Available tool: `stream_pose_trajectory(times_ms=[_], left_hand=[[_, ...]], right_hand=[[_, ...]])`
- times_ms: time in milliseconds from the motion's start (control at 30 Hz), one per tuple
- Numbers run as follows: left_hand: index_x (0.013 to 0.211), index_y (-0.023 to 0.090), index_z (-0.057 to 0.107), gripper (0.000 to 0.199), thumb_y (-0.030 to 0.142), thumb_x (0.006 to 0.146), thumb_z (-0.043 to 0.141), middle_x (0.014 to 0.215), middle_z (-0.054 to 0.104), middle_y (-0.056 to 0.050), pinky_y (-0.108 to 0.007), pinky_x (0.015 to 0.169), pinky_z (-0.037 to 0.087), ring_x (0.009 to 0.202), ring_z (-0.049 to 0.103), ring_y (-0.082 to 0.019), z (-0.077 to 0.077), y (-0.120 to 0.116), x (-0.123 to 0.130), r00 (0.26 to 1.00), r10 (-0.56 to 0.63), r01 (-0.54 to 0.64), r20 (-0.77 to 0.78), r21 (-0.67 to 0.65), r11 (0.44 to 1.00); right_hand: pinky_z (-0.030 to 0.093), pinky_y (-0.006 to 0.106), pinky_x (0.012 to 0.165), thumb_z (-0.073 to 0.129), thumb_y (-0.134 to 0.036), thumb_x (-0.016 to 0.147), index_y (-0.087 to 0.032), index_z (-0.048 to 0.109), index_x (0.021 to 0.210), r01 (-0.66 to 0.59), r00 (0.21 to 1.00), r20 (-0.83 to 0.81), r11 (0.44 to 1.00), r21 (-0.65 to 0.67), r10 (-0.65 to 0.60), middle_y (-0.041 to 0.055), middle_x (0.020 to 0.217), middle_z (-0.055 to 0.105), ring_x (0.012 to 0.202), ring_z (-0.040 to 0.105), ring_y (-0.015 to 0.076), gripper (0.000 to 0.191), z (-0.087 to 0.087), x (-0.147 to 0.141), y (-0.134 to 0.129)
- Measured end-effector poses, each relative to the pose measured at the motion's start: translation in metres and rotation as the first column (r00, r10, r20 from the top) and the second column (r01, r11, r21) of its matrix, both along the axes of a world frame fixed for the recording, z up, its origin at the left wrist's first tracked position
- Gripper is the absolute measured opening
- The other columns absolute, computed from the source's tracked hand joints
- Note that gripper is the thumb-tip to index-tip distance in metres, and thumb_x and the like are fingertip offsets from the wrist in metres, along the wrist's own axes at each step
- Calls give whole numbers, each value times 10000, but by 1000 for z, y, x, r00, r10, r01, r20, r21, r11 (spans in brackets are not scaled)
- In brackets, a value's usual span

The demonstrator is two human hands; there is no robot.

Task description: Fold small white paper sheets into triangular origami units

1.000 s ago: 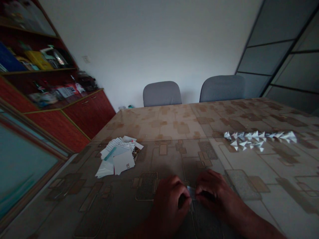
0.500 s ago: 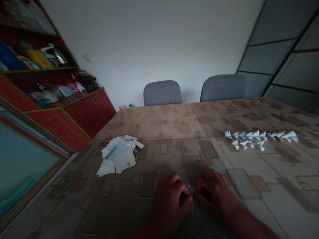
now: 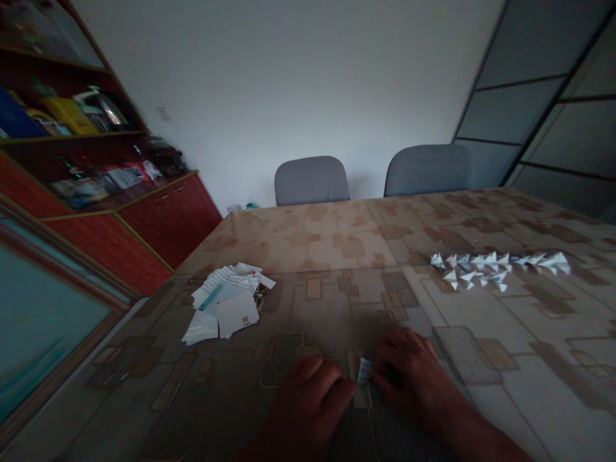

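A small piece of folded paper (image 3: 364, 371), whitish with faint print, sits between my two hands low in the middle of the view. My right hand (image 3: 409, 369) pinches its right edge, fingers curled. Close to the paper's lower left side is my left hand (image 3: 312, 401), its fingers bent and pressed together. Whether its fingertips touch the paper, or hold anything, I cannot tell.
A loose pile of paper sheets and cards (image 3: 226, 305) lies on the patterned tablecloth (image 3: 332, 240) at left. Several small pointed folded paper pieces (image 3: 491, 262) stand in two rows at right. Two grey chairs (image 3: 312, 181) are behind the table.
My left hand has drawn back a little to the left and down, showing more of the small paper. My right hand stays at the paper's right edge. The view has shifted slightly.
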State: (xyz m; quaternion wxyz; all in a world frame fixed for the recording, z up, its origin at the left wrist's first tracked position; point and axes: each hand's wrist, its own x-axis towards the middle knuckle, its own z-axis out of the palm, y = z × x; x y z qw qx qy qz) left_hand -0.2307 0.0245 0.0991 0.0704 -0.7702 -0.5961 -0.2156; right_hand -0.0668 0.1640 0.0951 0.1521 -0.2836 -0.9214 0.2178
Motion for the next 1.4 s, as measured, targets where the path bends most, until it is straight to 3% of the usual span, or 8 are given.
stream_pose_trajectory(times_ms=[100, 200, 333, 967, 1133, 1400], left_hand=[[1052, 177, 613, 214, 180, 988, 409, 746, 600, -14, -305, 641, 373, 650, 499, -174, -2, -1, 1, 986, -38, 48, -162, 59, 997], [1107, 213, 594, 222, 193, 994, 404, 778, 606, -10, -316, 649, 370, 658, 500, -176, -4, 0, 3, 973, -19, 31, -230, 49, 998], [1154, 220, 567, 215, 221, 993, 425, 865, 624, -18, -329, 670, 370, 717, 520, -184, -7, 2, 3, 970, -26, 24, -242, -14, 1000], [1188, 211, 545, 225, 257, 983, 464, 991, 634, -45, -355, 725, 399, 796, 548, -195, -13, 0, 3, 969, -15, -5, -247, -80, 997], [1200, 216, 543, 229, 250, 991, 454, 994, 638, -40, -358, 729, 400, 801, 545, -197, -15, 1, 5, 967, 6, -23, -253, -64, 998], [1183, 219, 551, 226, 241, 967, 488, 956, 650, -31, -349, 708, 399, 762, 551, -194, -13, 2, 4, 968, 6, -16, -253, -38, 999]], right_hand=[[397, 352, 723, 656, 7, 659, -192, 637, 629, -12, 1000, 27, 1000, -6, 13, 19, 736, 611, 772, 559, 214, 202, 3, 0, 0], [402, 352, 721, 661, -4, 655, -192, 637, 622, -13, 999, 45, 1000, -7, 13, 23, 743, 617, 780, 561, 218, 193, 4, -1, 0], [399, 348, 722, 664, -8, 649, -205, 638, 624, -8, 1000, 17, 1000, 17, 8, 13, 741, 620, 774, 554, 210, 201, 1, -1, 0], [407, 373, 741, 663, -26, 663, -201, 609, 645, 31, 999, 8, 998, 62, -32, 23, 751, 593, 786, 541, 233, 184, -10, 1, -2], [407, 350, 705, 703, -124, 678, -237, 613, 813, 3, 1000, 27, 998, 61, -5, 28, 846, 607, 819, 554, 247, 198, -18, 9, 7], [429, 349, 726, 651, -80, 729, -238, 613, 808, 47, 999, 3, 998, -50, -47, 23, 860, 625, 845, 566, 232, 180, -10, 8, 8]])
